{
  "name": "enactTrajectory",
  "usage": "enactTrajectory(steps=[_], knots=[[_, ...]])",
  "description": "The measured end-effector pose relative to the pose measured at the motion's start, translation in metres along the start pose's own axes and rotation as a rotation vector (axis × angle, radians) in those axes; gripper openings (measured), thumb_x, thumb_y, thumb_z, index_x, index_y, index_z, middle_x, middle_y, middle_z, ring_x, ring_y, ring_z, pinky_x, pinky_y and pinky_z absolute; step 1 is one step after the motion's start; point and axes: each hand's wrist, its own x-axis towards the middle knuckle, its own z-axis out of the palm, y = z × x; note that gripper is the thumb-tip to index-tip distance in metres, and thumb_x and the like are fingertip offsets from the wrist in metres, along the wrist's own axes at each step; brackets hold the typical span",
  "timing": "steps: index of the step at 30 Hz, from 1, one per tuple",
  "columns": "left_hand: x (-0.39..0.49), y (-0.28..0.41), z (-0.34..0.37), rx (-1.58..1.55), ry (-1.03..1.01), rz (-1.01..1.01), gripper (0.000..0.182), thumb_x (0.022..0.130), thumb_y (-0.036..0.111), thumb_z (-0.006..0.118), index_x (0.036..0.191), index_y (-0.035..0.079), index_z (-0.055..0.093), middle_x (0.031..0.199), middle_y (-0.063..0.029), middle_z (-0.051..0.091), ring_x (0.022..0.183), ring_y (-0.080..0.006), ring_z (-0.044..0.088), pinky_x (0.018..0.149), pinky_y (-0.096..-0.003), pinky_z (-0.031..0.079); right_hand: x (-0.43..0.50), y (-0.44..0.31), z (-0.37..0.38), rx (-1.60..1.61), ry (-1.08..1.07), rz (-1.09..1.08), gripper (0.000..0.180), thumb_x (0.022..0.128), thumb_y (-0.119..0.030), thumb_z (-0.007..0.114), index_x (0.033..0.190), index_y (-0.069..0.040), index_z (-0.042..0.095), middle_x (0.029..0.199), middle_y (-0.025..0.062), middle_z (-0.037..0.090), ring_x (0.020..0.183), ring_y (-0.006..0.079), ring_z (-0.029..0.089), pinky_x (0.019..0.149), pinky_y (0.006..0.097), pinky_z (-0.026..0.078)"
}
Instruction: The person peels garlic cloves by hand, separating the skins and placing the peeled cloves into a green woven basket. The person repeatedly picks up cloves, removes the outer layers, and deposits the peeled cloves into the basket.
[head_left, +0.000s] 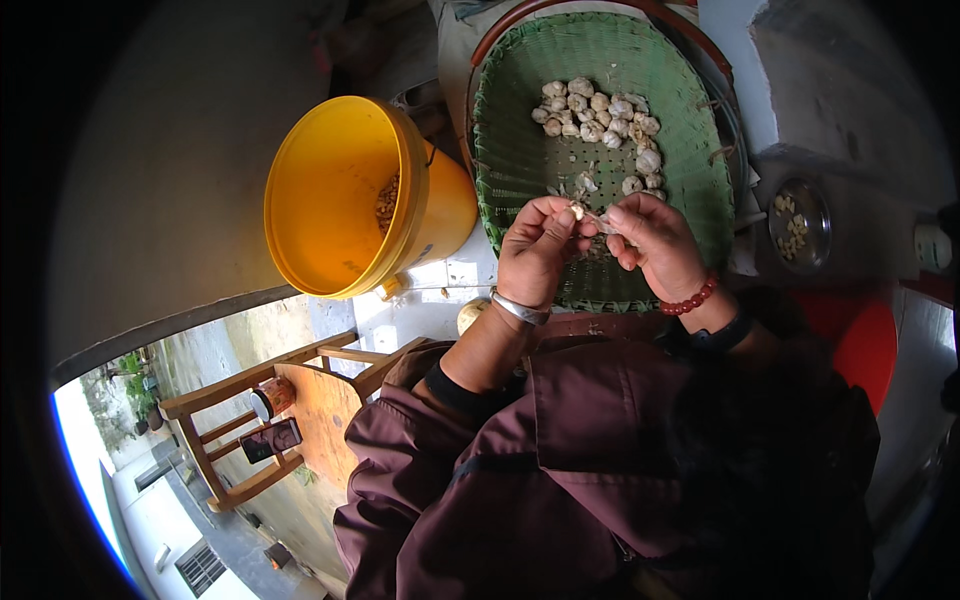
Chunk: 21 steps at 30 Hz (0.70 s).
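Over the near part of a green woven basket (510, 127), my left hand (538, 251) pinches a garlic clove (577, 212) between thumb and fingers. A silver bangle circles that wrist. My right hand (660, 244), with a red bead bracelet, grips a strip of papery garlic skin (606, 223) that reaches to the clove. Whole garlic bulbs (590, 131) lie in the far and right parts of the basket. Loose bits of skin (586, 181) are scattered on its bottom, partly hidden by my hands.
A yellow bucket (442, 202) leans left of the basket, with small brownish pieces inside. To the right, a steel bowl (821, 225) holds pale cloves (792, 234). A wooden chair (322, 405) at lower left bears a jar (273, 398) and a phone (271, 441). A red seat (870, 345) shows right of my body.
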Motion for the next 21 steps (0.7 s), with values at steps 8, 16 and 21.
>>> enactTrajectory(steps=[8, 16, 21], knots=[[-0.001, 0.003, -0.004, -0.131, -0.035, -0.055, 0.009, 0.084, 0.011, 0.047, 0.090, 0.005, 0.050, 0.084, -0.0063, 0.058, 0.070, -0.0112, 0.055, 0.063, -0.0226, 0.046, 0.005, 0.004, 0.000, -0.116, 0.024, -0.230, 0.011, 0.075, -0.003, 0.059, 0.084, -0.002, 0.054, 0.066, -0.0033, 0.051, 0.057, -0.0007, 0.045, 0.050, 0.0128, 0.036], [-0.004, -0.001, -0.003, -0.187, -0.062, -0.113, 0.008, 0.083, 0.011, 0.049, 0.088, 0.006, 0.051, 0.079, -0.0020, 0.056, 0.070, -0.0089, 0.053, 0.064, -0.0218, 0.046, 0.002, 0.007, 0.004, -0.216, -0.056, -0.233, 0.025, 0.073, -0.002, 0.060, 0.098, -0.002, 0.056, 0.069, -0.0010, 0.055, 0.058, 0.0015, 0.048, 0.052, 0.0133, 0.039], [-0.005, 0.000, 0.000, -0.106, -0.099, -0.101, 0.010, 0.082, 0.010, 0.049, 0.090, 0.004, 0.051, 0.079, -0.0033, 0.056, 0.071, -0.0100, 0.054, 0.065, -0.0222, 0.046, 0.007, 0.015, 0.001, -0.297, -0.013, -0.378, 0.020, 0.072, -0.002, 0.061, 0.092, -0.001, 0.059, 0.080, 0.0014, 0.058, 0.067, 0.0031, 0.052, 0.057, 0.0156, 0.043]])
